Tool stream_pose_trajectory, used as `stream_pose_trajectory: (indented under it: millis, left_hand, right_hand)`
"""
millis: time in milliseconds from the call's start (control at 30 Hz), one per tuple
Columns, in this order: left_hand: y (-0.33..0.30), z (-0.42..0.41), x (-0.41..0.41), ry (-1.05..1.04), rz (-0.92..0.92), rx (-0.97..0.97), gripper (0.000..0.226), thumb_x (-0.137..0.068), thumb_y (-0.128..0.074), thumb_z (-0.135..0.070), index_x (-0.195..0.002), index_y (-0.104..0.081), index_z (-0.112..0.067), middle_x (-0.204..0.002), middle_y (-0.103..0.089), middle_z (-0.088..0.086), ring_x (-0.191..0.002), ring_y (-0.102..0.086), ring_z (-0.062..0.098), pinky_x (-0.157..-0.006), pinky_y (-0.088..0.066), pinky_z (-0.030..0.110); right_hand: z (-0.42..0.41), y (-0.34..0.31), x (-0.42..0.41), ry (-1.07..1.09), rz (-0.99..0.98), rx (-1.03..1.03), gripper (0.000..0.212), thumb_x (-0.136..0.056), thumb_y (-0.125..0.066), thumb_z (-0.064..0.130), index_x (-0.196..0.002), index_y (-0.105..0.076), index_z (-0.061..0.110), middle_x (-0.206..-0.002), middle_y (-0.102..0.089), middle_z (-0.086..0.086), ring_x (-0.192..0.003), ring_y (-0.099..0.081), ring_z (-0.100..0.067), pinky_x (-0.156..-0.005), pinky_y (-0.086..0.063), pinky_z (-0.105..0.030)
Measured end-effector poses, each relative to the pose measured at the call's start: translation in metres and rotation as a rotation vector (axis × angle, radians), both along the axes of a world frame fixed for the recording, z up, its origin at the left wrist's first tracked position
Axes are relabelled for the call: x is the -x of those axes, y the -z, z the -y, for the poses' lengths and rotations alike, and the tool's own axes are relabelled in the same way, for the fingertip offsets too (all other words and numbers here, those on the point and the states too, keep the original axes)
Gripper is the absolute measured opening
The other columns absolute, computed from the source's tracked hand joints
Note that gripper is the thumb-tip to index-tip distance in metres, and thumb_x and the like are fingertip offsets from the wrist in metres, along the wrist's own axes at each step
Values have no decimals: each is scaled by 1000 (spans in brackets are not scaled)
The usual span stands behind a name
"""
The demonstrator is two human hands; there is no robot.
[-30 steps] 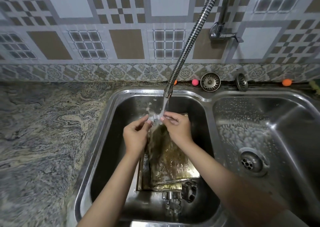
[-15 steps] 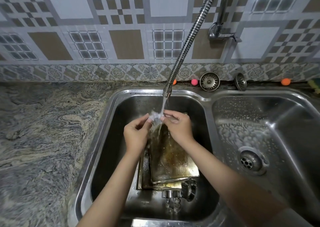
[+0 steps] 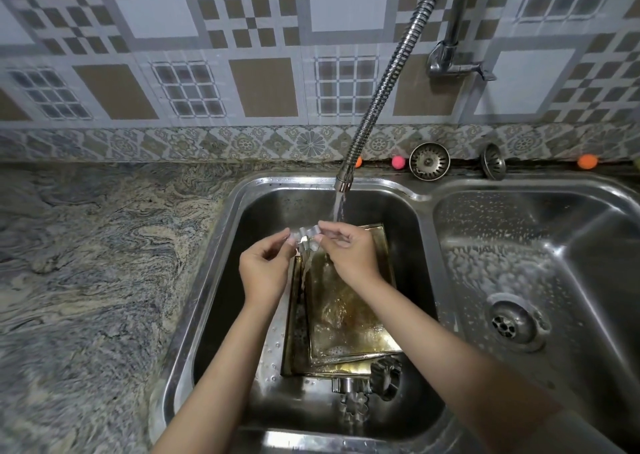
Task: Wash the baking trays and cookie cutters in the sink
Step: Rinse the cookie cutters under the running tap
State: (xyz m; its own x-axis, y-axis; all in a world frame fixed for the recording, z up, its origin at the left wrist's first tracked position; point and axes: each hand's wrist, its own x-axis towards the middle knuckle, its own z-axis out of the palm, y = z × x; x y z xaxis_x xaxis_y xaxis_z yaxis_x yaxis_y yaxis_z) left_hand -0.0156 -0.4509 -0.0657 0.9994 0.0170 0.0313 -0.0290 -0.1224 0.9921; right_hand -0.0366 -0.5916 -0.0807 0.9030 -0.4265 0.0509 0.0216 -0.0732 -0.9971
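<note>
A small metal cutter (image 3: 304, 238) sits just left of the tap stream (image 3: 338, 208), pinched between the fingertips of the left hand (image 3: 265, 270) and right hand (image 3: 349, 251), above stacked trays (image 3: 341, 310) in the left sink (image 3: 221, 246).

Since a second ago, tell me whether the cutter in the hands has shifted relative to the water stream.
Yes. The cookie cutter has moved left, out from under the faucet nozzle; the stream now falls just right of it, beside the right hand.
</note>
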Motion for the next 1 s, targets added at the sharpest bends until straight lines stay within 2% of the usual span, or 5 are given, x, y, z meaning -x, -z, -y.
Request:
stream_pose_trajectory:
  millis: [133,233,367,633,1000]
  left_hand:
    - [-3,8,0,42,-36,17,18,-83,-72,-13,-97,-72,-25,-97,-74,9,-94,-71,24,-90,-54,49]
    - [-5,19,0,78,-71,54,17,-83,-71,-11,-99,-73,-16,-97,-74,12,-92,-71,26,-89,-55,50]
    - [-6,34,-1,108,-83,48,19,-83,-71,-10,-101,-73,-13,-98,-74,11,-93,-71,26,-89,-55,50]
    - [-9,49,-2,151,-115,59,23,-85,-69,-11,-107,-72,-7,-98,-74,8,-90,-72,22,-86,-57,45]
    - [-19,63,-10,174,-112,60,18,-87,-67,-12,-103,-73,-9,-91,-75,5,-85,-71,21,-79,-59,36]
  right_hand:
    - [12,-3,3,7,12,17,25,-82,-70,1,-107,-70,3,-96,-71,-2,-77,-65,8,-74,-51,-11]
    - [25,-5,5,27,13,43,24,-82,-70,2,-106,-71,6,-98,-72,-8,-82,-68,-6,-77,-54,-17]
    - [43,-5,10,39,30,65,23,-82,-71,4,-105,-72,7,-97,-73,-3,-88,-70,-11,-80,-56,-23]
    - [57,-4,11,68,48,39,22,-81,-73,8,-101,-72,18,-93,-73,-1,-87,-71,-13,-76,-56,-25]
    - [64,-9,8,128,28,39,21,-82,-72,5,-102,-73,9,-87,-72,0,-80,-69,-9,-78,-59,-36]
